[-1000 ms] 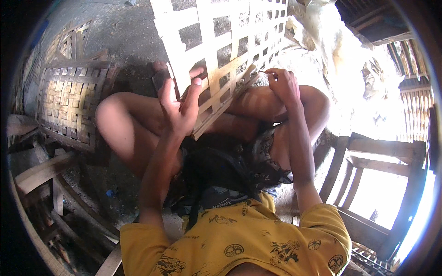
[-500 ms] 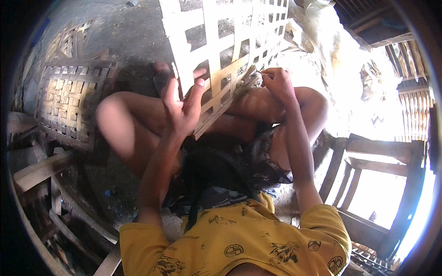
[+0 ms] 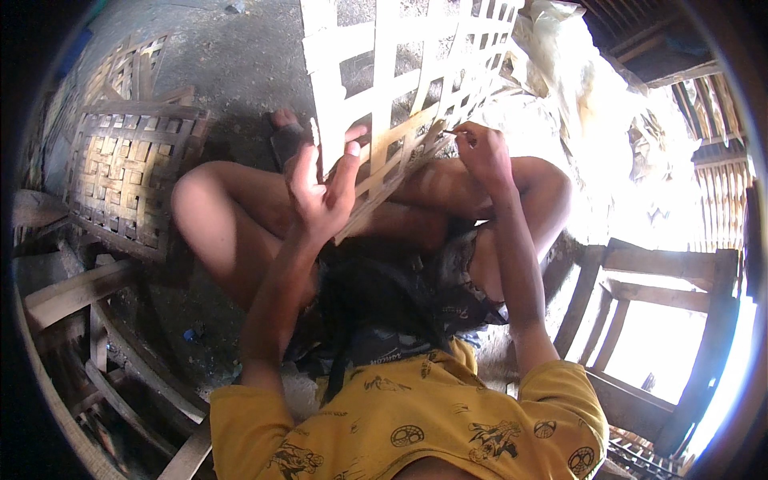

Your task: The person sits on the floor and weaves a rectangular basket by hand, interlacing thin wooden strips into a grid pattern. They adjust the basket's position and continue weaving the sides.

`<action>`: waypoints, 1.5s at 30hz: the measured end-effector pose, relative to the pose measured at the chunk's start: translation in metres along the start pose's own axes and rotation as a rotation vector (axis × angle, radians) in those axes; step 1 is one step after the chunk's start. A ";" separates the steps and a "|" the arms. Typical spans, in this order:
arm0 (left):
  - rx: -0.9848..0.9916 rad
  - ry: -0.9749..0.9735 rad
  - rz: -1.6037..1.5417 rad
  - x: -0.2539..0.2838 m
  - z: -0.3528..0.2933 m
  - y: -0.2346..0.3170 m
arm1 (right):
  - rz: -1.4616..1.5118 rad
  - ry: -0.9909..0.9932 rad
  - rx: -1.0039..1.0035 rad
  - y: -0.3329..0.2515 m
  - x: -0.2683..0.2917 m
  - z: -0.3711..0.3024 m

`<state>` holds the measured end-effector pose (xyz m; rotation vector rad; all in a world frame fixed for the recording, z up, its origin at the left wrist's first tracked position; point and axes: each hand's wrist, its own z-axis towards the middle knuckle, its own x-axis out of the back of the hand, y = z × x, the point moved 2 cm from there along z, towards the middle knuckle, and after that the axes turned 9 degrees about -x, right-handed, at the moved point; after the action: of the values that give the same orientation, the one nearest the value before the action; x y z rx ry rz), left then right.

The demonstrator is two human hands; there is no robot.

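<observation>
A panel of pale, flat woven strips (image 3: 384, 72), likely bamboo, stands tilted over my crossed legs, its lower edge at my lap. My left hand (image 3: 324, 188) grips its near left edge, the thumb on one side and the fingers on the other. Beside the right end of the lower edge, my right hand (image 3: 484, 152) is closed in a pinch. A thin, dark, nail-like piece (image 3: 450, 133) sticks out of its fingertips toward the panel's wooden edge strip (image 3: 432, 136). What else the right hand may hold is hidden by the fingers.
Another woven panel in a frame (image 3: 132, 172) lies at the left. Below it are stacked wooden frames (image 3: 80, 296). At the right stands a wooden frame (image 3: 660, 264), and pale plastic sheeting (image 3: 576, 104) is heaped at the back right in glaring light.
The panel's upper part has shifted to the right. My right hand has drawn back slightly from the panel's edge, and the thin piece shows more clearly. My left hand keeps its grip.
</observation>
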<state>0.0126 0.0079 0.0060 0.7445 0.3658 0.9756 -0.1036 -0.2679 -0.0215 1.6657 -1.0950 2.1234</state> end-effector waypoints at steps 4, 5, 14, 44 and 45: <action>-0.021 0.068 -0.084 0.001 0.016 0.003 | 0.252 0.147 -0.087 0.018 0.013 0.001; -0.042 0.048 -0.055 0.002 0.023 0.007 | 0.300 0.151 -0.116 0.020 0.016 0.000; -0.443 -0.078 0.471 0.028 0.090 0.047 | 0.444 0.272 -0.158 0.032 0.026 0.000; 0.400 -0.346 0.594 0.114 0.101 -0.131 | 0.376 -0.129 0.122 -0.065 0.047 0.022; 0.521 -0.359 0.666 0.131 0.102 -0.166 | 0.351 -0.112 0.225 -0.079 0.037 0.032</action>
<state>0.2430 0.0205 -0.0353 1.5534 0.0403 1.3516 -0.0452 -0.2444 0.0467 1.8218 -1.3073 2.4746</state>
